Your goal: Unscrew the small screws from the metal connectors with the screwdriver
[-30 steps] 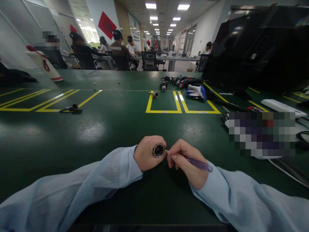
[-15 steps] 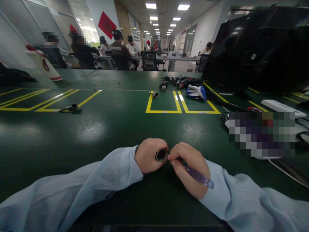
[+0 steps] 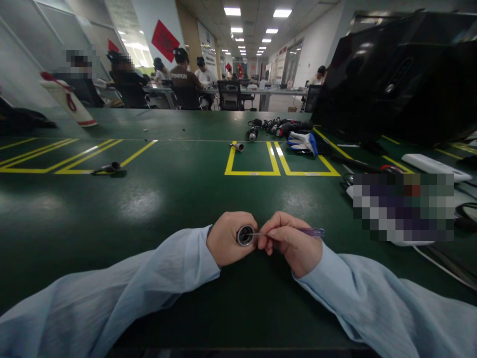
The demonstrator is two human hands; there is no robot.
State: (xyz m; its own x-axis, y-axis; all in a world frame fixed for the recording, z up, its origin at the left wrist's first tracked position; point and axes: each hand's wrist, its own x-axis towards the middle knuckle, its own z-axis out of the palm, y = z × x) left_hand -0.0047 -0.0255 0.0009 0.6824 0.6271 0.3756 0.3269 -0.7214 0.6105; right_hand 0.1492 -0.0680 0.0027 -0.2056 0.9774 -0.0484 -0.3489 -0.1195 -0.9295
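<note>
My left hand (image 3: 229,239) is wrapped round a dark cylindrical part with a round metal rim (image 3: 246,235), its open end facing me. Most of that part is hidden inside the fist. Between the thumb and fingers of my right hand (image 3: 292,242) is a screwdriver (image 3: 312,231) with a clear purple handle. Its thin shaft points left, and the tip reaches to the part's open end. Whether the tip touches the inside cannot be made out.
On the green table (image 3: 179,199) lie a dark metal fitting (image 3: 111,168), a smaller fitting (image 3: 239,147), a blue-and-white glove (image 3: 302,142) and cabled tools (image 3: 283,127). A large black case (image 3: 395,79) stands at the right. A white cup-like container (image 3: 72,102) is at the far left.
My right hand has turned, swinging the screwdriver from slanting down to the right to nearly level. Its shaft now crosses the part's rim. My left hand has barely moved.
</note>
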